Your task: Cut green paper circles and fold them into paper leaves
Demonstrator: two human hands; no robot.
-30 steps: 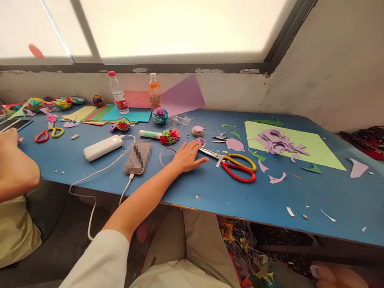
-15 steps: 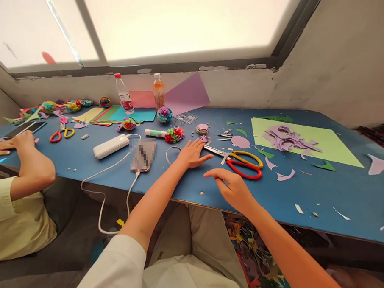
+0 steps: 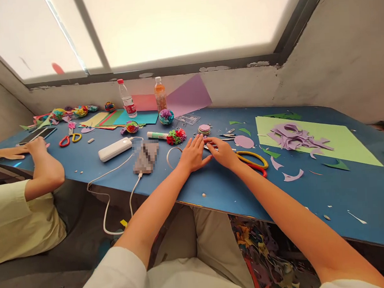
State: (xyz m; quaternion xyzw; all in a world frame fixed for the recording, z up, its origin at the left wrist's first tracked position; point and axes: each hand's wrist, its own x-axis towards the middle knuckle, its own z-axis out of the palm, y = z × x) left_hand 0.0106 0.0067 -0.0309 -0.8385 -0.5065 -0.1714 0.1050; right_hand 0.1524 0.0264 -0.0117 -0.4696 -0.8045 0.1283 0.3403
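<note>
The person's left hand (image 3: pixel 192 154) lies flat on the blue table (image 3: pixel 232 193), palm down, fingers spread out, holding nothing. The right hand (image 3: pixel 222 151) is just beside it, with its fingers stretched forward to a small purple paper piece (image 3: pixel 205 138) near the blades of the big scissors (image 3: pixel 251 160). The fingertips look like they touch the paper, but I cannot tell if they pinch it. The scissors lie flat on the table with one yellow handle and one red handle, partly hidden under the right wrist.

Just past the hands is a little stack of paper circles (image 3: pixel 204 129) and a flat purple oval (image 3: pixel 243 141). To the left are a red and green paper flower (image 3: pixel 175 136), a glue stick (image 3: pixel 157 135), a white power bank (image 3: pixel 115 148) with a white cable (image 3: pixel 110 177), and a thin paper strip loop (image 3: pixel 170 155). Farther right lies a light green sheet (image 3: pixel 344 143) with purple scraps (image 3: pixel 292 136) piled on it.

By the wall stand two bottles (image 3: pixel 159 94) and some coloured paper sheets (image 3: pixel 127 118). Another person sits at the far left in a pale green shirt, with an arm (image 3: pixel 43 165) resting on the table near small scissors (image 3: pixel 70 139).
</note>
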